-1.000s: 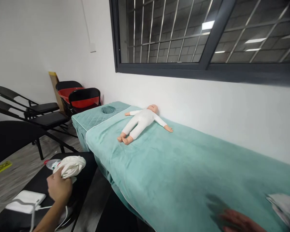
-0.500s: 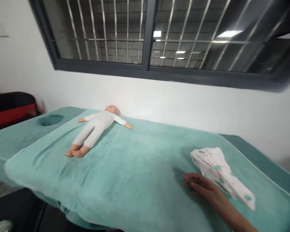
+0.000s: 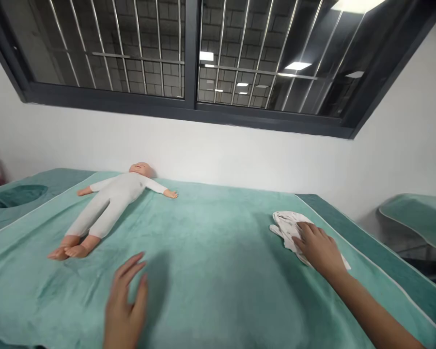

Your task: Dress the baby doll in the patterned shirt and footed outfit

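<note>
My right hand (image 3: 319, 247) lies over a white cloth (image 3: 288, 225) at the right of the bed. Its fingers and thumb are bent around the fabric, and part of the cloth is hidden beneath the palm. My left hand (image 3: 127, 300) hovers above the green sheet at the lower left, fingers apart, holding nothing. Further back on the left, a baby doll (image 3: 112, 198) in a white bodysuit rests on its back with arms spread, its head near the wall and its bare feet towards me.
A green sheet (image 3: 210, 281) covers the bed (image 3: 69, 174), which has a round hole (image 3: 18, 195) at its left end. Behind stand a white wall (image 3: 221, 155) and a dark-framed barred window (image 3: 192, 53). Another green-covered bed (image 3: 421, 218) is at the far right.
My right hand has moved from beside the cloth onto it, and the cloth looks more bunched. My left hand has come into view. The camera has turned to the right.
</note>
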Tool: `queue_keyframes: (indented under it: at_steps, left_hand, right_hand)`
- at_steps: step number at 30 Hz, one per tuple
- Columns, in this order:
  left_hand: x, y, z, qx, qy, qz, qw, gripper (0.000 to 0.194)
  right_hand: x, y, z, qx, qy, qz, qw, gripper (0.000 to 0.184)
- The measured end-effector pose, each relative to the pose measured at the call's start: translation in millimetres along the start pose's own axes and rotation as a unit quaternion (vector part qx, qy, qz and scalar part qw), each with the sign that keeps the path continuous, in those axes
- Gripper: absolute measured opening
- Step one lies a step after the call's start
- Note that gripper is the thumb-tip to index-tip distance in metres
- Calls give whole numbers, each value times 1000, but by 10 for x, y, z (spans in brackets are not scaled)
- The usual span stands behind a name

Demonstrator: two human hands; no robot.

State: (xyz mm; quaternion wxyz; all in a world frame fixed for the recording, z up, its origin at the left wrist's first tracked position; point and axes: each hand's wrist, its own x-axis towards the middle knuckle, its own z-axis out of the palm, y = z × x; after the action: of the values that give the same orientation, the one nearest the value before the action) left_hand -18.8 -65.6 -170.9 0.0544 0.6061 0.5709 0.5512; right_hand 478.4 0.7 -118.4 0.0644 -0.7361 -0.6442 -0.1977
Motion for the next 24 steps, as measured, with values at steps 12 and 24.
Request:
queue_keyframes:
  at_steps: [12, 24]
  left_hand:
    - [645, 178, 1619, -83, -288, -90, 950, 25]
    - [646, 190, 1690, -301, -350, -114, 880, 67]
  right_hand:
    - [754, 542, -992, 219, 104, 189, 951, 28]
    - [609, -1402, -1157, 588, -40, -2, 808, 35]
